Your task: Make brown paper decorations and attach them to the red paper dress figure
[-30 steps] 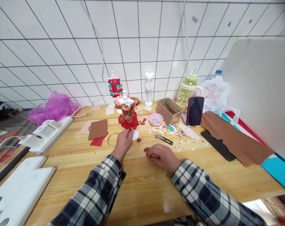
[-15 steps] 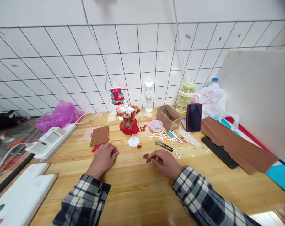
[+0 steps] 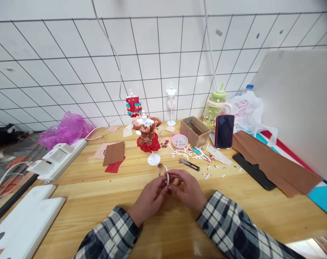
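Observation:
Near the table's front, my left hand pinches a narrow white ring that looks like a thin roll of tape. It stands roughly upright between my hands. My right hand is closed, its fingertips against the roll's right side. A small dark brown bit shows under the fingertips, too hidden to make out. Just beyond stands a small white dress form with a red skirt and brown pleated paper fans. Small thread snips lie beyond my right hand.
Behind are a second dressed form, a bare white form, a pink dish, a cardboard box and paper scraps. A phone stands upright at right, near brown paper. A power strip lies left.
My left hand has moved right, carrying the ring-shaped roll from the table to my right hand. The brown paper bow seen in my right fingers is now mostly or wholly hidden.

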A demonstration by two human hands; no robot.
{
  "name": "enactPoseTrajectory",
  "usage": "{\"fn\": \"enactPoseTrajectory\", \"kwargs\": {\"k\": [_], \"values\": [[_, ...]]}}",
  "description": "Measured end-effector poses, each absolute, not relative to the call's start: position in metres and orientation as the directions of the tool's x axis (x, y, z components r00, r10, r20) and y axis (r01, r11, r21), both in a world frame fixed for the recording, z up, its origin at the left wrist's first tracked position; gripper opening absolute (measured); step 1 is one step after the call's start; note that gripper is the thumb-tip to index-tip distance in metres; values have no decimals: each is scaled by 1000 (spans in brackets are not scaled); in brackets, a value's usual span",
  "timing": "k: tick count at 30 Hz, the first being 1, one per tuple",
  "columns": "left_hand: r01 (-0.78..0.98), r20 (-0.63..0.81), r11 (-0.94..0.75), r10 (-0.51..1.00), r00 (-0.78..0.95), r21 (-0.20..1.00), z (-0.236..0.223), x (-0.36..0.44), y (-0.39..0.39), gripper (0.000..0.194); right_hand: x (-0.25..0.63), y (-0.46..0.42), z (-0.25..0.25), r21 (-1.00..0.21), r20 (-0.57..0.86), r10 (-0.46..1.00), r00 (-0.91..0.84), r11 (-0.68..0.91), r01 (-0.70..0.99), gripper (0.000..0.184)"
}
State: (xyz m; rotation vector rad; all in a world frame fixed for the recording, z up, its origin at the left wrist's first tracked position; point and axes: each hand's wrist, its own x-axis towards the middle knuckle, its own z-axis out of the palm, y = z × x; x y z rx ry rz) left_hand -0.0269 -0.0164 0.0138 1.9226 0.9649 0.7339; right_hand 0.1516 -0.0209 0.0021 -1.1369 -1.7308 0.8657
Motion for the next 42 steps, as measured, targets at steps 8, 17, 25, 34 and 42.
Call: {"fn": "enactPoseTrajectory", "kwargs": {"k": [8,17,25,34,42], "values": [[529,134,-531,778,613,662,11,-35,-11,26,154,-17,1,-899,251,952,-173,296,324,29],[583,151,-639,729,668,502,8,-37,-4,33,153,-19,0,-872,237,951,-198,298,389,16],[622,113,-561,785,609,546,10,-35,-8,30,153,-18,-1,-879,238,962,-134,272,391,13],[636,43,-445,838,543,630,17,-33,-11,24,152,-20,-2,-827,307,939,-156,344,445,16],[689,38,-406,875,482,601,19,-33,-12,23,150,-23,1,-839,275,941,-198,336,428,5]]}}
